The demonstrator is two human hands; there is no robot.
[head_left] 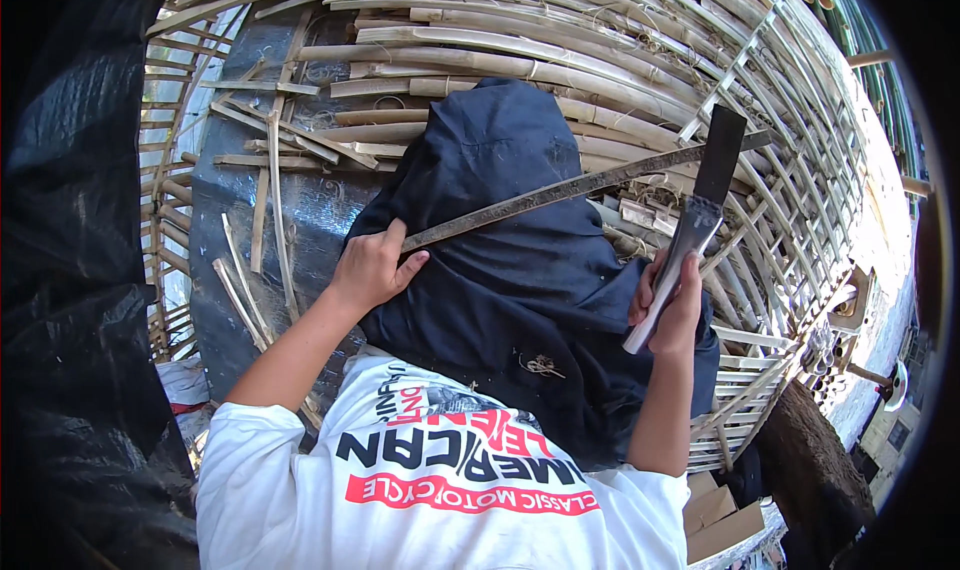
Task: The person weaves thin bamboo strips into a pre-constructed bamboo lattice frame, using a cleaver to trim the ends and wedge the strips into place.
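Note:
My left hand (372, 268) is closed around the near end of a long, thin bamboo strip (545, 198). The strip slants up to the right across my dark-clothed legs (500, 160), and its far end passes behind the blade of a knife (718, 155). In my right hand (668, 305) is the knife's pale, wrapped handle, with the broad dark blade pointing up and away from me. Whether blade and strip touch, I cannot tell. A small tangle of shavings (542, 367) lies on the dark cloth over my lap.
Long split bamboo slats (460, 45) lie in rows beyond my legs. Loose bamboo pieces (268, 160) rest on a dark sheet (225, 200) to the left. A curving bamboo lattice (770, 220) rises at the right, with a cardboard box (725, 530) at the lower right.

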